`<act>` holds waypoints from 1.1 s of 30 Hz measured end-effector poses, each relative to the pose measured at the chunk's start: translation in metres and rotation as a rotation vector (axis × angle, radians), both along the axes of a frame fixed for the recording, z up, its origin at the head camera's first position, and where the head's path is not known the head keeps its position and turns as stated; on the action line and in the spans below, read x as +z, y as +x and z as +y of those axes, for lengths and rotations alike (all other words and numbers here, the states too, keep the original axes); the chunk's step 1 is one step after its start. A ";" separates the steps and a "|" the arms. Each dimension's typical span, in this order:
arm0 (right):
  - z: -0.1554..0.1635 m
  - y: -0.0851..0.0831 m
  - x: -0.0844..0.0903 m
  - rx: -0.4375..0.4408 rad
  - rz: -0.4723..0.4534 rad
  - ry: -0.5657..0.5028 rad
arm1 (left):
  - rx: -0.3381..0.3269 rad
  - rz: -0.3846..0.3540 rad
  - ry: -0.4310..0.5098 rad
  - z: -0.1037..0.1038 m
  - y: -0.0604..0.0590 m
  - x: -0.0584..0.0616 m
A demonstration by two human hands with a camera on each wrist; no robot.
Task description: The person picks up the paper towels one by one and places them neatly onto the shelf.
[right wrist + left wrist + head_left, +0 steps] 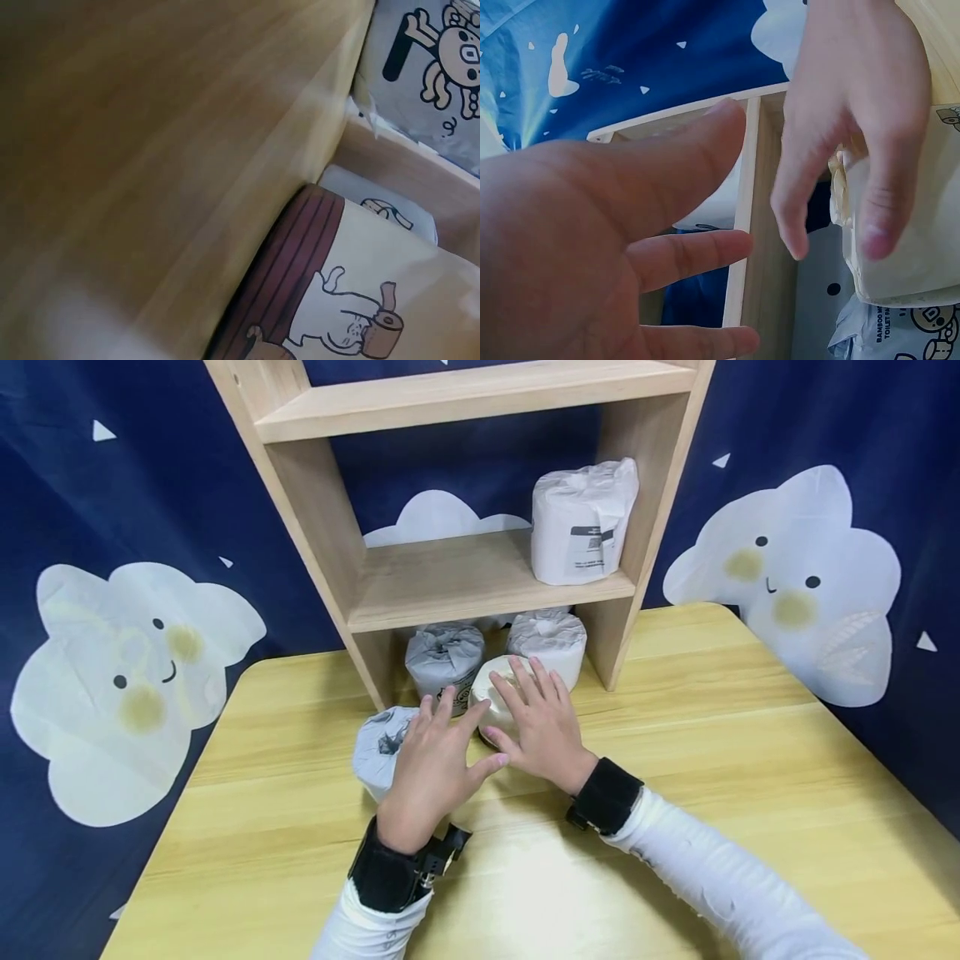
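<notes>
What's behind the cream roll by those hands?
Behind the cream roll are a white roll, to the right, and a grey roll, to the left. I can't see the parts it covers.
</notes>
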State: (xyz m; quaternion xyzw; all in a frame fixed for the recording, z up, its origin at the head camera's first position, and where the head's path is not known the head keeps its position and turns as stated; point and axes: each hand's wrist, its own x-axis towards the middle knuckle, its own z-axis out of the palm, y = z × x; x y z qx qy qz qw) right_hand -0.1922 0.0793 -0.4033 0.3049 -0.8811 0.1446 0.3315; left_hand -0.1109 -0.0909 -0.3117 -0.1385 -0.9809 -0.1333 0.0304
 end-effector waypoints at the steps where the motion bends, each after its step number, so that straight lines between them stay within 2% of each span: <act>1: 0.000 -0.001 0.000 0.000 0.001 0.015 | 0.000 0.001 -0.002 0.000 0.000 0.000; 7: -0.001 -0.004 -0.001 -0.025 -0.021 0.091 | 0.001 0.002 -0.001 0.000 0.000 0.001; 14: -0.001 -0.005 0.000 -0.043 -0.052 0.110 | 0.005 0.008 0.011 0.000 0.000 0.002; 25: -0.003 -0.007 0.000 -0.065 -0.002 0.142 | 0.008 0.019 0.022 -0.003 0.000 0.003; 33: -0.003 -0.009 -0.001 -0.037 0.033 0.150 | 0.014 0.029 0.012 -0.002 0.001 0.001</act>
